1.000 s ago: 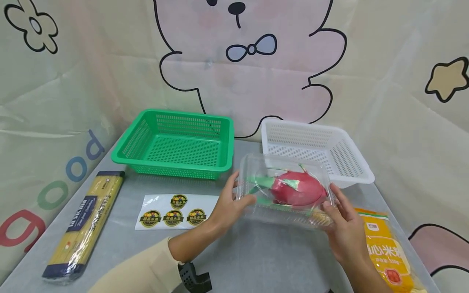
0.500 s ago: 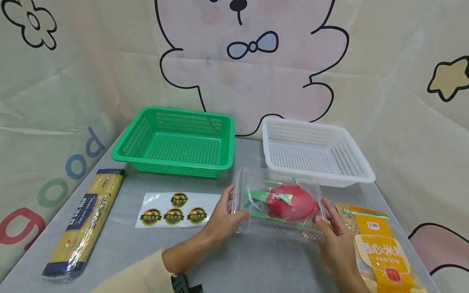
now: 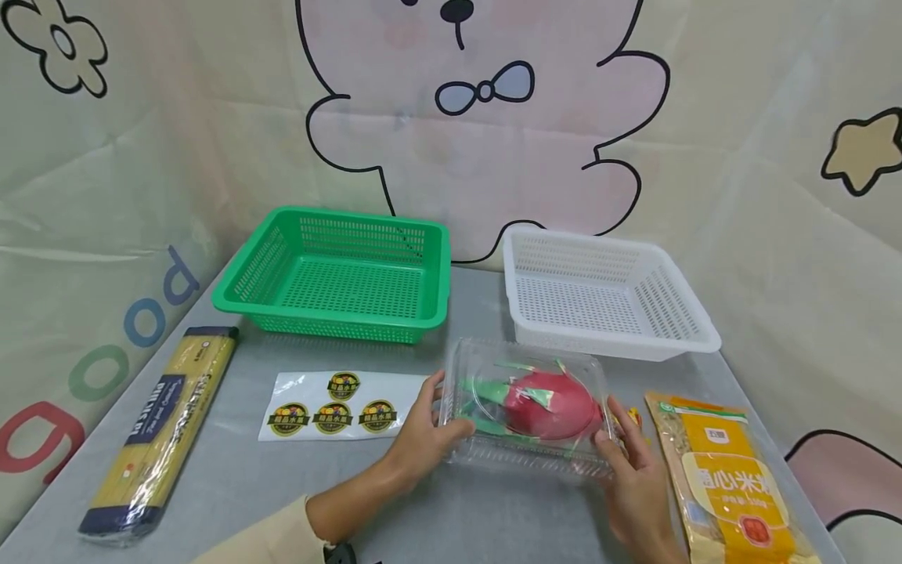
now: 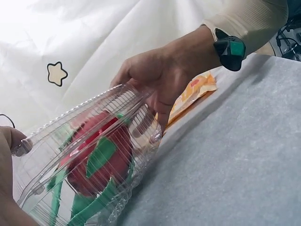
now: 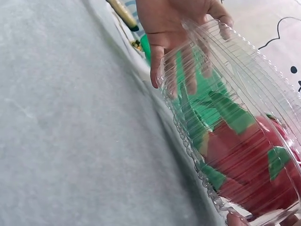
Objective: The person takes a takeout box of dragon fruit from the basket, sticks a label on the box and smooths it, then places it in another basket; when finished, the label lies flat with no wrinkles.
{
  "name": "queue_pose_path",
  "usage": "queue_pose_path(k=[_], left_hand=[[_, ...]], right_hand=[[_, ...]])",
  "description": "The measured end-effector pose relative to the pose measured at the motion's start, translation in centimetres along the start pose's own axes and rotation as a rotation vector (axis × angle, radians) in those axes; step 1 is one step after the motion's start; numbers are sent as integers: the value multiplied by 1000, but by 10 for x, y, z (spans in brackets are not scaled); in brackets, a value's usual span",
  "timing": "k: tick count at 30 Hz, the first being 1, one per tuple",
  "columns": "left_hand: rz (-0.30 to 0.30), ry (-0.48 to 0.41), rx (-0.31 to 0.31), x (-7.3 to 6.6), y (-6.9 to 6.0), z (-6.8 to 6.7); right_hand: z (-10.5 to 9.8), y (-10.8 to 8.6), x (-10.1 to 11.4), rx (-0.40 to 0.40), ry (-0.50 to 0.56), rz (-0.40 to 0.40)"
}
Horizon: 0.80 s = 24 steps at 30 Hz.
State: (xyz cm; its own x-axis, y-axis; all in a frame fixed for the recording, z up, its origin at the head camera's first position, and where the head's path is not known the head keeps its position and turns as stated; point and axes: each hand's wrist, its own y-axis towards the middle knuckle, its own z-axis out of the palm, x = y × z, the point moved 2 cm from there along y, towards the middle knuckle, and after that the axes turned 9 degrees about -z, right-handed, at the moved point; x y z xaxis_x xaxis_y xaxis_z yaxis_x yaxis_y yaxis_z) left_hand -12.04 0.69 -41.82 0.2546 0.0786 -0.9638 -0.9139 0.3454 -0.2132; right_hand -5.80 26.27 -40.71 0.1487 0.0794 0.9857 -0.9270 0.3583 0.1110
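Note:
Both hands hold a clear plastic clamshell box point(image 3: 528, 456) above the grey table, its lid down. Inside lies a pinkish-red dragon fruit point(image 3: 557, 406) with green leaf tips. At the box's left end, my left hand point(image 3: 423, 435) has its thumb over the top edge. Seen in the right wrist view, that hand's fingers point(image 5: 190, 82) spread under the box. My right hand point(image 3: 636, 486) grips the opposite end, thumb at the near edge. The left wrist view shows the right hand point(image 4: 157, 77) round that end. A small red-and-yellow patch by the right fingers is too hidden to identify.
A green basket point(image 3: 331, 317) stands at the back left, a white basket point(image 3: 613, 345) at the back right. Left lies a spaghetti packet point(image 3: 158, 431). A sheet of round stickers point(image 3: 331, 407) is beside the left hand. On the right lies a yellow food bag point(image 3: 736, 478).
The hands have brought the box nearer and slightly left, away from the white basket. More of the yellow bag now shows.

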Motion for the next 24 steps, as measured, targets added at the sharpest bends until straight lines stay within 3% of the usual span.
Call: queue_pose_path(k=[13,24], left_hand=[[-34,31,-14,10,0,-3],[-64,55,-46,9,-1,-6]], right_hand=[[0,-3,-12,-16,-61,45],[1,-2,-11,33,-200,94]])
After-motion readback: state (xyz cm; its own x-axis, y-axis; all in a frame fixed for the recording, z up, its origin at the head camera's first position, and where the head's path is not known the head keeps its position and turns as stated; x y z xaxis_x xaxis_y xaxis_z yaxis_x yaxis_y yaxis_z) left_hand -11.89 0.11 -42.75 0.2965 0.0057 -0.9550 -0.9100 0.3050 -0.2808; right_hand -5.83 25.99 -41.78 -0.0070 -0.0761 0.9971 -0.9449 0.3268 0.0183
